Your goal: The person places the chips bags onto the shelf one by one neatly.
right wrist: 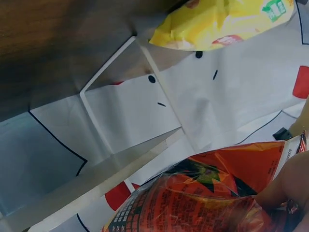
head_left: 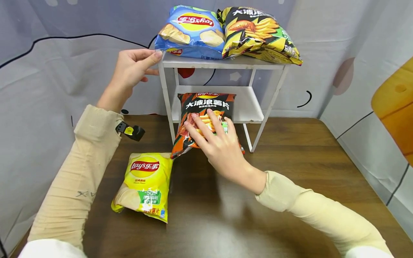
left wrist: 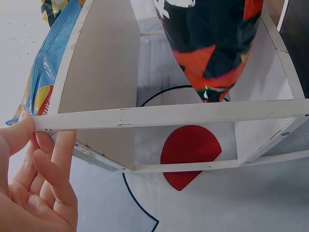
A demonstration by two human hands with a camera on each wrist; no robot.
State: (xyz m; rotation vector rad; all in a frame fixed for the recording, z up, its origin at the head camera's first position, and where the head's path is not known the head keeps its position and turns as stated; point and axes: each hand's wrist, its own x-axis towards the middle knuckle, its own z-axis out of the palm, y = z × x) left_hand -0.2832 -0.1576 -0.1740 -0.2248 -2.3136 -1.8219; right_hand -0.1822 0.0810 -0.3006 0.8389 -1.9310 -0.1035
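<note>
My left hand (head_left: 132, 70) pinches the front left corner of a white two-tier rack (head_left: 222, 64); in the left wrist view the thumb lies against the frame with fingers below. My right hand (head_left: 222, 150) holds a black and orange chip bag (head_left: 226, 109), fingers spread over its front. In the right wrist view the thumb (right wrist: 289, 183) presses the bag's red-orange back. The bag's upper end reaches into the space above the lower shelf (head_left: 248, 104), while its lower end sticks out in front, tilted. A yellow chip bag (head_left: 142, 186) lies on the table left of it.
On the rack's top lie a blue chip bag (head_left: 193, 34) and a black and yellow chip bag (head_left: 255, 32), side by side. The rack stands at the back of the brown wooden table (head_left: 290, 165). Patterned cloth (head_left: 80, 71) hangs behind and at the sides.
</note>
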